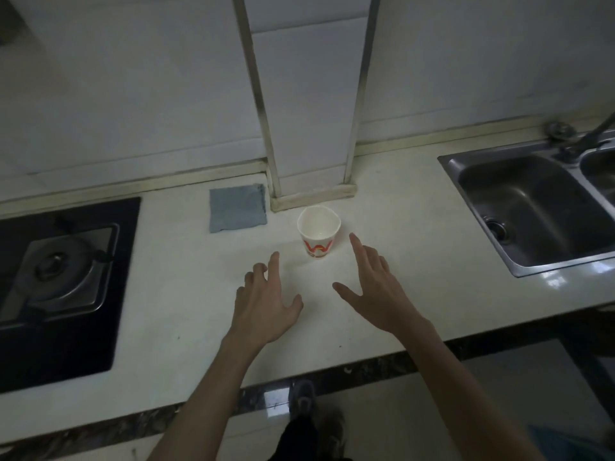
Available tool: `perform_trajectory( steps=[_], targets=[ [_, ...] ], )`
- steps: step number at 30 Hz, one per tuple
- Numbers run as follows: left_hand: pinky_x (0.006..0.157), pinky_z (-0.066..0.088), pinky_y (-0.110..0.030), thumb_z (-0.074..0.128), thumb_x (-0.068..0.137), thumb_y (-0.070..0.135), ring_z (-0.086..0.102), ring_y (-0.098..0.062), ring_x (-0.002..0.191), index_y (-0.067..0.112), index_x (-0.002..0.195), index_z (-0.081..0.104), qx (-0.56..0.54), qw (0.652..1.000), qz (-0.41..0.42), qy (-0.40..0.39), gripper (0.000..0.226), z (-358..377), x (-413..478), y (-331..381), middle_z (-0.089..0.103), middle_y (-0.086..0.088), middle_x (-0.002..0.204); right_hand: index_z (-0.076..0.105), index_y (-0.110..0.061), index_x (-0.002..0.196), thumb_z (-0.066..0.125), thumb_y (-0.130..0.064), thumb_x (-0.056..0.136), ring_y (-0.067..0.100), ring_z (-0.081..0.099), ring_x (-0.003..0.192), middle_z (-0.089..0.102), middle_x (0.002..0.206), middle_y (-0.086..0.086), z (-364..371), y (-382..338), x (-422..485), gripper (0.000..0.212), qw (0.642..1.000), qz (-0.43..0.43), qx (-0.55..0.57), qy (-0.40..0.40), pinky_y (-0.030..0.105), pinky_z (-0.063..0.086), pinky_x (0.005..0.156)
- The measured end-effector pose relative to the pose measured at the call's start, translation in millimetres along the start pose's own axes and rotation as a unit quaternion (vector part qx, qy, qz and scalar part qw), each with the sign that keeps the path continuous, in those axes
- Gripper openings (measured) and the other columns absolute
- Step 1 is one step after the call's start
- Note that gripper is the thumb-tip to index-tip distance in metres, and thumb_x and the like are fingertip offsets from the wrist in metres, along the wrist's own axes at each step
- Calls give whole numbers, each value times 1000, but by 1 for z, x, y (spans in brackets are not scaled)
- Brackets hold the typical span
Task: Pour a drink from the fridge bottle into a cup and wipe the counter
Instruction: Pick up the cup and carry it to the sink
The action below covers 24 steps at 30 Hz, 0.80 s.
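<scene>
A white paper cup with a red and orange pattern stands upright on the pale counter, just in front of a tiled wall column. It looks empty inside. A folded grey-blue cloth lies flat to the cup's left, against the back edge. My left hand hovers over the counter below and left of the cup, fingers spread, holding nothing. My right hand is below and right of the cup, fingers apart, index finger stretched toward it without touching. No bottle or fridge is in view.
A black gas hob with a metal burner fills the counter's left end. A steel sink with a tap is sunk in at the right. The tiled column juts out behind the cup. My feet show on the tiled floor below.
</scene>
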<state>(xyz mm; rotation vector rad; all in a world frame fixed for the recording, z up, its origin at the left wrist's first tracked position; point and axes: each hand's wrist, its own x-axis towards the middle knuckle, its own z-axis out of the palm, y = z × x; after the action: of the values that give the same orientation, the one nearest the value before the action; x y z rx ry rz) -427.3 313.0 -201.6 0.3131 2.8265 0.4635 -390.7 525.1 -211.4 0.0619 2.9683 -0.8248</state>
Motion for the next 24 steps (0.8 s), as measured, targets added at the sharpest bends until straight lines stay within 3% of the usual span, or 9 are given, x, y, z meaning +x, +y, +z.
perform_trajectory(
  steps=[11, 14, 20, 24],
  targets=[
    [95, 46, -46, 57, 87, 53, 43, -34, 128, 18, 154, 8, -8, 998, 11, -58, 91, 24, 76, -10, 36, -13, 146, -4, -19, 157, 67, -45, 88, 28, 29, 141, 24, 156, 10, 34, 10, 60, 103, 995, 27, 90, 16, 43, 33, 111],
    [94, 49, -47, 60, 86, 52, 45, -35, 126, 16, 155, 9, -12, 997, 20, -71, 93, 33, 95, -10, 39, -14, 144, -1, -17, 157, 75, -37, 84, 27, 27, 142, 22, 156, 11, 47, 12, 73, 107, 990, 42, 129, 31, 35, 29, 110],
    [95, 47, -46, 65, 84, 43, 44, -38, 126, 18, 155, 11, -38, 994, 35, -96, 93, 45, 115, -8, 41, -17, 140, -1, -18, 157, 81, -30, 78, 30, 30, 143, 21, 157, 13, 68, 15, 90, 115, 981, 61, 175, 58, 46, 39, 109],
    [98, 46, -45, 66, 84, 41, 41, -38, 129, 19, 153, 15, -52, 993, 50, -96, 89, 50, 116, -9, 38, -17, 143, 0, -18, 155, 81, -27, 79, 28, 33, 143, 22, 159, 10, 75, 9, 97, 112, 970, 87, 215, 69, 41, 39, 106]
  ],
)
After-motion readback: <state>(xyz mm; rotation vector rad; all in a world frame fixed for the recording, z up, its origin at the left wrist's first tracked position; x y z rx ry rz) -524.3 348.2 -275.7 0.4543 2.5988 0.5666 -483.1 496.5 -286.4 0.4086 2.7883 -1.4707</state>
